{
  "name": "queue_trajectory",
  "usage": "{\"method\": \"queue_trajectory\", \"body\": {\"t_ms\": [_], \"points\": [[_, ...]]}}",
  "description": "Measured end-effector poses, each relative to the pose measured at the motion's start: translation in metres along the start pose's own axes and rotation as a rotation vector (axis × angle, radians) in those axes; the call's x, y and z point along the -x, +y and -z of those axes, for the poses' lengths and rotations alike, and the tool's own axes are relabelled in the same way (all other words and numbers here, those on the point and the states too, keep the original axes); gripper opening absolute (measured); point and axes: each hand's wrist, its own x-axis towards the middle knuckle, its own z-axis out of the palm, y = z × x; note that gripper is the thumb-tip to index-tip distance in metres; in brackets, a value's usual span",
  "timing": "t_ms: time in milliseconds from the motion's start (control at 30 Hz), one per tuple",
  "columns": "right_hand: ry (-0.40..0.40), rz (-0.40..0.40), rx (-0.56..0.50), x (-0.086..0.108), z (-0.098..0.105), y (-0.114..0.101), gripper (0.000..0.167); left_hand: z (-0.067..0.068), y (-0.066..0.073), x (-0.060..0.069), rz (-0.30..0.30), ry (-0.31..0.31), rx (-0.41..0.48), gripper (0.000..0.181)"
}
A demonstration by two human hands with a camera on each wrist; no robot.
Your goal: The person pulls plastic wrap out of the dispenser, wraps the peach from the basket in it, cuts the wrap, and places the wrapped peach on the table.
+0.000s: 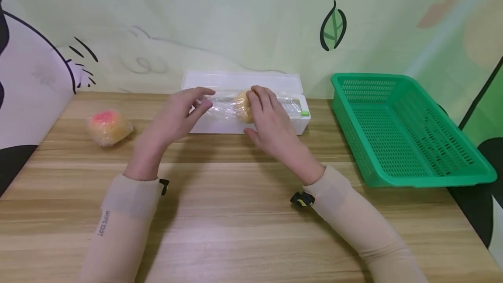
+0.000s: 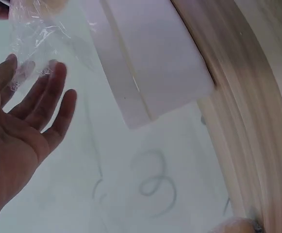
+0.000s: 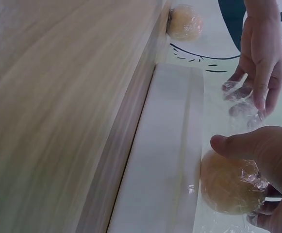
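My right hand (image 1: pixel 273 125) grips a round, pale-orange fruit-like ball (image 1: pixel 242 107) with clear cling film around it; its exact kind is unclear. Stretched to the left from the ball is a loose end of cling film (image 1: pixel 221 109), which my left hand (image 1: pixel 173 115) pinches between thumb and fingers. In the left wrist view the film (image 2: pixel 41 36) bunches at the fingertips. Both hands are over a long white cling film box (image 1: pixel 216 126), its lid raised at the back. The right wrist view shows the ball (image 3: pixel 230 184) beside the box, under the thumb.
A second film-wrapped ball (image 1: pixel 108 128) with a pink top sits on the table at the left. To the right stands a green perforated basket (image 1: pixel 375 174). A printed backdrop (image 1: pixel 251 21) rises behind the wooden table (image 1: pixel 228 213).
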Motion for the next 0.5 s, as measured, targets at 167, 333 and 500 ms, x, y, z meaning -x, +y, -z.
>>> {"method": "queue_trajectory", "body": {"t_ms": [167, 333, 500], "points": [[0.012, 0.000, 0.036, -0.004, -0.003, -0.003, 0.089, 0.004, -0.004, 0.003, 0.063, 0.083, 0.006, 0.029], [0.038, -0.005, 0.092, -0.009, -0.008, -0.005, 0.091, 0.005, -0.009, 0.003, 0.134, 0.152, 0.025, 0.029], [-0.009, -0.036, 0.118, -0.016, -0.011, -0.007, 0.094, 0.010, -0.016, 0.007, 0.171, 0.163, 0.047, 0.033]]}}
